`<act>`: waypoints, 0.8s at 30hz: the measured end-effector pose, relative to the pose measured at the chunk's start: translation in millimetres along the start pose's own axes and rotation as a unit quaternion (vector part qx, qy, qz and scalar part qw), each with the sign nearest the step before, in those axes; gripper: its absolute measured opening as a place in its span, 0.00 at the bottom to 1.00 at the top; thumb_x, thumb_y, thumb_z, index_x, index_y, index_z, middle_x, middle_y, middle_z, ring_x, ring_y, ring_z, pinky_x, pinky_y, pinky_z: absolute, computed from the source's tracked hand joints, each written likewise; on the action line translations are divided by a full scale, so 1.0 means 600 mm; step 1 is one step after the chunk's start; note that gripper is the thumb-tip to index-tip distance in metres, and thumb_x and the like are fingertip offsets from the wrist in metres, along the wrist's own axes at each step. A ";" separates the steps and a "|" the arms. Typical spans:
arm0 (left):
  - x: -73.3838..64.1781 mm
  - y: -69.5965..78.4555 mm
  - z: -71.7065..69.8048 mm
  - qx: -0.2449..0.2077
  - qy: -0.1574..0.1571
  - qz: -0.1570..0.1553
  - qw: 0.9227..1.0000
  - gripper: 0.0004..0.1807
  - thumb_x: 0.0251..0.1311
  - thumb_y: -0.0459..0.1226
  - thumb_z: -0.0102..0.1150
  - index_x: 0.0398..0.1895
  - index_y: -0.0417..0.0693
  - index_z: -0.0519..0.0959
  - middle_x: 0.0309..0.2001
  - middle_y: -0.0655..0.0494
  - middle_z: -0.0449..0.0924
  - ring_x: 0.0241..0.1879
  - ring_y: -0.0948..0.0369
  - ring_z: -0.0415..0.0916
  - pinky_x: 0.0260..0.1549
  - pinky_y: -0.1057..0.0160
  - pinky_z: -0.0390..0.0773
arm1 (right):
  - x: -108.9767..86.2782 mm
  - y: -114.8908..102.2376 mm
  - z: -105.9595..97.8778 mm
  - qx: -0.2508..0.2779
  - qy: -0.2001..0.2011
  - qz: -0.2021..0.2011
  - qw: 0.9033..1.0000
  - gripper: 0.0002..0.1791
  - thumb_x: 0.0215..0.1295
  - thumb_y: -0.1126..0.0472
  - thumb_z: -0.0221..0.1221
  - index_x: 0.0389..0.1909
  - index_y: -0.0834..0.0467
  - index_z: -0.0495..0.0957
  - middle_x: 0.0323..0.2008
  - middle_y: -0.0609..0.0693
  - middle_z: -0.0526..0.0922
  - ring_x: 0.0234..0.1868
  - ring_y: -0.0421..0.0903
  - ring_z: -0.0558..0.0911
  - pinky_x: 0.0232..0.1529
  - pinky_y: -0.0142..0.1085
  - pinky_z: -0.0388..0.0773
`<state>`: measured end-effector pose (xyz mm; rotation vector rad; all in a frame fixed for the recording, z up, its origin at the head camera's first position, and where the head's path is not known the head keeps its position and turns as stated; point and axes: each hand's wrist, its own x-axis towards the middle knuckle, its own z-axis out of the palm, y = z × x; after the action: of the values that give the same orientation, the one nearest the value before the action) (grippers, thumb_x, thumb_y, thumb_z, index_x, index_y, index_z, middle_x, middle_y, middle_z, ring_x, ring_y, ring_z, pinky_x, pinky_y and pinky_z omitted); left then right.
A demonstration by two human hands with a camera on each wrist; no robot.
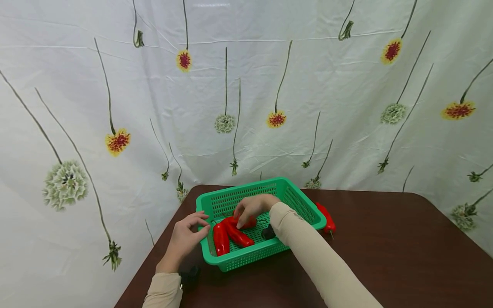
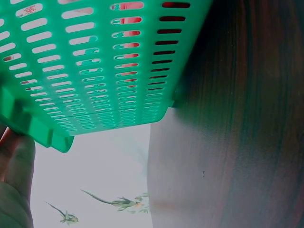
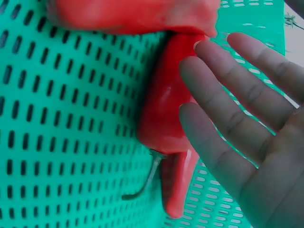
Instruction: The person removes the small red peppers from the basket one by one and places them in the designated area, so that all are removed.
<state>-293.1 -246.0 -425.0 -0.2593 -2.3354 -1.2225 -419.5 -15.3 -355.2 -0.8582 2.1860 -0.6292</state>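
My right hand (image 1: pixel 255 207) reaches down inside the green plastic basket (image 1: pixel 252 256). Its fingers (image 3: pixel 237 121), nearly straight and slightly spread, lie against a red pepper (image 3: pixel 166 95) with a green stem in the right wrist view. Two long red peppers, one at the left (image 1: pixel 221 240) and one slanting beside it (image 1: pixel 239 236), lie on the basket floor; another (image 1: pixel 249 221) is partly hidden by the right hand. My left hand (image 1: pixel 185 239) is at the basket's left rim, fingers and thumb apart. The left wrist view shows its fingers (image 2: pixel 21 164) right at the rim's corner.
Another red pepper (image 1: pixel 326 218) lies on the dark brown table (image 1: pixel 385 244), just outside the basket's right wall. Behind the table hangs a pale flower-patterned cloth (image 1: pixel 246 98). A black device (image 1: pixel 189 276) is at the left wrist.
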 end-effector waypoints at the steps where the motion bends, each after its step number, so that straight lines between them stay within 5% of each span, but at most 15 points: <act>1: 0.000 0.000 0.000 0.000 0.000 0.000 1.000 0.03 0.59 0.32 0.67 0.32 0.40 0.87 0.52 0.46 0.85 0.63 0.48 0.77 0.54 0.51 0.80 | 0.002 0.000 0.002 0.001 -0.003 0.000 1.000 0.28 0.63 0.54 0.66 0.63 0.58 0.75 0.59 0.50 0.78 0.54 0.44 0.78 0.61 0.47 0.77; 9: 0.000 -0.001 0.001 -0.004 -0.004 -0.003 1.000 0.04 0.60 0.33 0.66 0.32 0.41 0.86 0.53 0.44 0.84 0.64 0.47 0.76 0.55 0.50 0.80 | 0.011 0.007 0.014 0.037 -0.022 0.014 0.999 0.27 0.64 0.56 0.66 0.62 0.59 0.75 0.57 0.50 0.78 0.52 0.44 0.81 0.62 0.47 0.77; 24: -0.001 -0.005 0.000 -0.003 -0.004 0.007 1.000 0.05 0.60 0.34 0.67 0.32 0.40 0.86 0.53 0.44 0.84 0.65 0.48 0.75 0.53 0.71 0.75 | 0.018 0.010 0.028 0.005 -0.027 0.043 0.999 0.30 0.61 0.56 0.68 0.63 0.59 0.73 0.58 0.50 0.78 0.52 0.44 0.82 0.63 0.46 0.76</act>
<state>-294.0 -247.9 -427.5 -0.2831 -2.3343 -1.2230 -414.9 -22.0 -374.2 -0.7625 2.1567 -0.5689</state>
